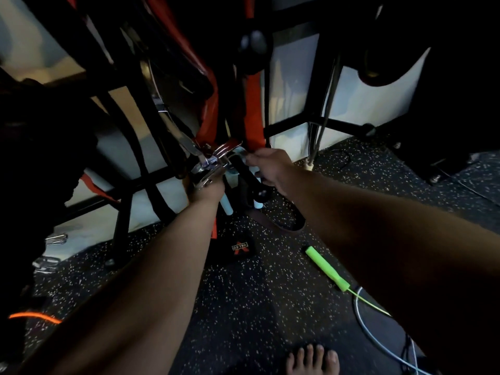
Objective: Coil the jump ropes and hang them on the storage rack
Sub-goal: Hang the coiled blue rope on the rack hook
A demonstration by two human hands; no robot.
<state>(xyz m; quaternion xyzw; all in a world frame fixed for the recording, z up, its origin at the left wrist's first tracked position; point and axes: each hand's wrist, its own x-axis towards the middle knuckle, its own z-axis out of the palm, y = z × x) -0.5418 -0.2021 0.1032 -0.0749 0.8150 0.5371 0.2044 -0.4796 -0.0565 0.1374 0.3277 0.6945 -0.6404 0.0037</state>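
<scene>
The pale blue jump rope (226,206) hangs just under the chrome hooks (212,159) of the storage rack (127,185), its handles pointing down. The right hand (270,169), just right of the hooks, pinches its upper end. The left hand (207,189) reaches in just below the hooks; its grip cannot be made out. A green jump rope (327,269) lies on the floor (243,307), well below the hooks.

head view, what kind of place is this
Probably a gym's equipment storage corner: speckled rubber floor, a black metal rack hung with red and black straps, and a green jump rope handle lying on the floor.
</scene>
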